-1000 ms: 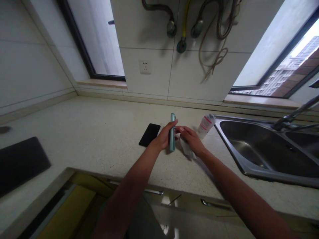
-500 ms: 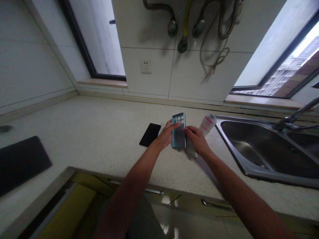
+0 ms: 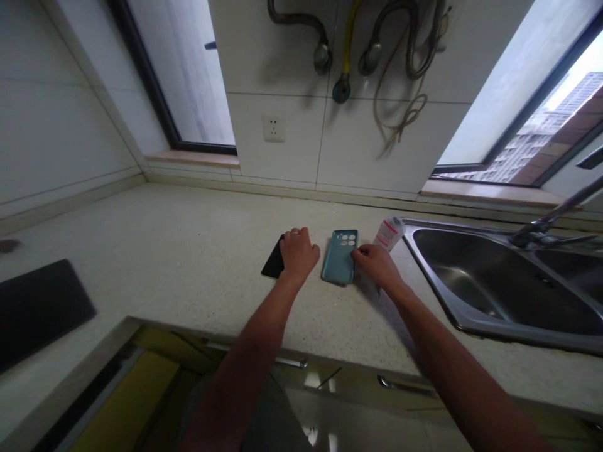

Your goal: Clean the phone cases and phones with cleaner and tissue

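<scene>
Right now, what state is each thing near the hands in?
Left hand, resting on the black phone's right end.
Black phone, flat on the counter, partly covered.
Teal phone, flat, back up, camera cutouts showing.
Right hand, beside the teal phone, over a pale wipe.
White bottle, tilted back, pink label showing.
Steel sink, no water visible.

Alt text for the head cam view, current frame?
Two bare hands sit on a speckled stone countertop beside a steel sink: the left hand rests on a black phone, and the right hand is at the edge of a teal phone case. A white cloth lies under the right hand, near a white bottle.
</scene>
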A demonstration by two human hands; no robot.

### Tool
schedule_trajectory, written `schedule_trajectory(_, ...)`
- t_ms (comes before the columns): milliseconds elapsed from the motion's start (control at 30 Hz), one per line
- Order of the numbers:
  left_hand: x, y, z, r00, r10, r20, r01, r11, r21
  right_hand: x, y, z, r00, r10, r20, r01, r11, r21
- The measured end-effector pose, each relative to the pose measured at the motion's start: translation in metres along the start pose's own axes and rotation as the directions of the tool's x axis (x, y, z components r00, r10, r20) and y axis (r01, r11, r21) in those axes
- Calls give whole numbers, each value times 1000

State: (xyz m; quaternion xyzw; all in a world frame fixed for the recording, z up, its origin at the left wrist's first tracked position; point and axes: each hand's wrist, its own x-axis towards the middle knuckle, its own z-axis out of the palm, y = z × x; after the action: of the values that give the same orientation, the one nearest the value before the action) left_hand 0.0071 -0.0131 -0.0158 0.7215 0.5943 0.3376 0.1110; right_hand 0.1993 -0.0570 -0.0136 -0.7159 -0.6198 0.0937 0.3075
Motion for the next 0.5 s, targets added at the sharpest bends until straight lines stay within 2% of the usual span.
schedule_trajectory(33, -2, -2, -2, 999, -34, 2, 34, 994, 104, 0, 1, 0, 1000, 0, 12, 1, 999, -40)
schedule_trajectory(100, -4, -6, -6, 994, -106, 18, 100, 973, 209, -1, 2, -1, 999, 6, 48, 0, 993, -117)
schedule_trajectory(200, -5, -14, -12, 979, -198, 54, 184, 962, 200, -3, 5, 1, 995, 20, 100, 1, 978, -208)
schedule_trajectory(300, -2, -21, -21, 971, -232, 60, 219, 961, 168, -4, 6, 2, 994, 17, 108, 11, 968, -251)
schedule_trajectory(500, 8, -31, -27, 952, -299, 64, 261, 905, 337, -7, -7, -5, 997, 33, 76, -13, 969, -245)
